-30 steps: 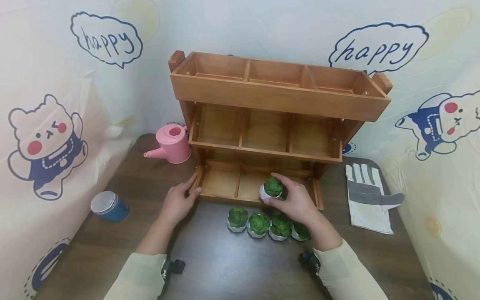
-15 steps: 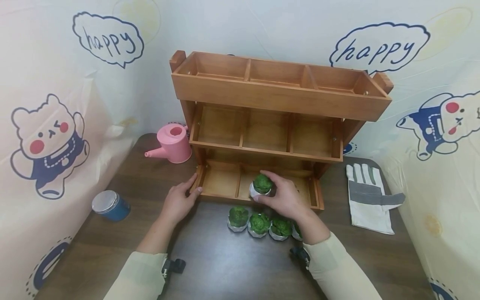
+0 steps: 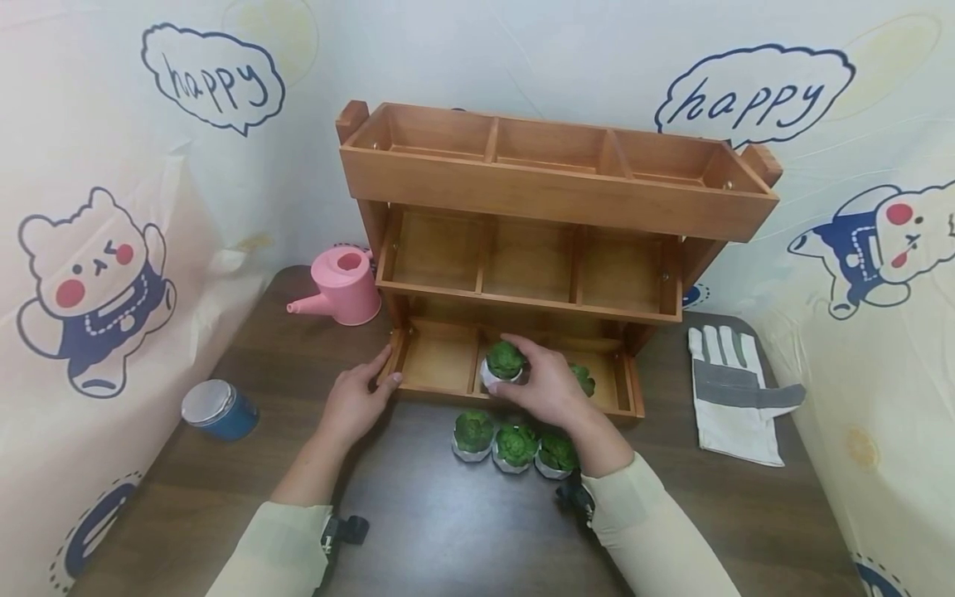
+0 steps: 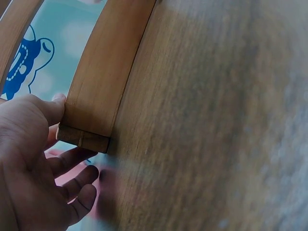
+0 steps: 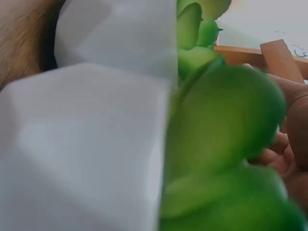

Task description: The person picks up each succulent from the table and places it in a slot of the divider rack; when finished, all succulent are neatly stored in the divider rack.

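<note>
My right hand [image 3: 548, 385] pinches a small potted succulent [image 3: 505, 361] by its white faceted pot, over the middle compartment of the bottom tier of a wooden planter shelf [image 3: 552, 191]. My left hand [image 3: 356, 402] holds the left end of that tier; the left wrist view shows the thumb [image 4: 57, 107] against its board and fingers round the corner. Partly behind the right hand, another succulent [image 3: 584, 380] sits in the bottom tier. Three more succulents [image 3: 515, 448] show in a row on the table. Close white pots [image 5: 91, 144] hide the held plant in the right wrist view.
A pink watering can [image 3: 346, 286] stands left of the shelf, and a blue tin with a silver lid [image 3: 220, 410] is nearer at the left. White and grey gloves [image 3: 734, 394] lie on the right. Printed cloth surrounds the table [image 3: 448, 531].
My right hand has carried the succulent leftward over the bottom tier, uncovering the plant at its right. The forearm now covers the row's rightmost plant. My left hand has stayed put.
</note>
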Demonstrator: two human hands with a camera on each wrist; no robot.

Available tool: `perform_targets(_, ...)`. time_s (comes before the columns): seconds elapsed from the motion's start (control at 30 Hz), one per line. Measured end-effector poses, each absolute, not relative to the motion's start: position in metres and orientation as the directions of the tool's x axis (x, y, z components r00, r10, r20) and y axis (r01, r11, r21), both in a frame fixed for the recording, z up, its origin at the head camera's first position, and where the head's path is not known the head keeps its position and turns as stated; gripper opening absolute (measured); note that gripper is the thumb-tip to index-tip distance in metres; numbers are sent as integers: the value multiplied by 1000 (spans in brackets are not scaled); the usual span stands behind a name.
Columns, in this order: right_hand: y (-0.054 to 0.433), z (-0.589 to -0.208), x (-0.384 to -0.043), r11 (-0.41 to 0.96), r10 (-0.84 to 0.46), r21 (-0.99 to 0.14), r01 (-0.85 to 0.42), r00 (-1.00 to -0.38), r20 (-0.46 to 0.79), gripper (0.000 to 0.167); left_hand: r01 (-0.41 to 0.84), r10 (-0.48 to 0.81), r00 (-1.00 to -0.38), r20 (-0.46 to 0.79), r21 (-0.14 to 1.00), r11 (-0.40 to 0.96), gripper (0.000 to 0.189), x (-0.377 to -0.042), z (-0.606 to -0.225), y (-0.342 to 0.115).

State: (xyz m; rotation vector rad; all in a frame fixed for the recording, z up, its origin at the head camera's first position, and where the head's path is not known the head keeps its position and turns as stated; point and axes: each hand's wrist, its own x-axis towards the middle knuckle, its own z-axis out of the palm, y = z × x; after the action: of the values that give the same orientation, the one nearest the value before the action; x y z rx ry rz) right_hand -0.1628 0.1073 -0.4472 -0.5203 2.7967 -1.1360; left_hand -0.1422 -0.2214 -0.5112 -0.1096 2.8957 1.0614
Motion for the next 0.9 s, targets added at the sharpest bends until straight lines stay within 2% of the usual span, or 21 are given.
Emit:
perform_targets(0.37,98,-454,-167,722,-318,-655,-223,-948,-27,79,-88,-47,-996,-81,640,764,66,-143,-514,-222)
perform_targets(0.9,88,-462,-168,752,-292,-625,-208,-956,-34,76,-67,-41,-998,-56,642,764,65,-143,-513,-222)
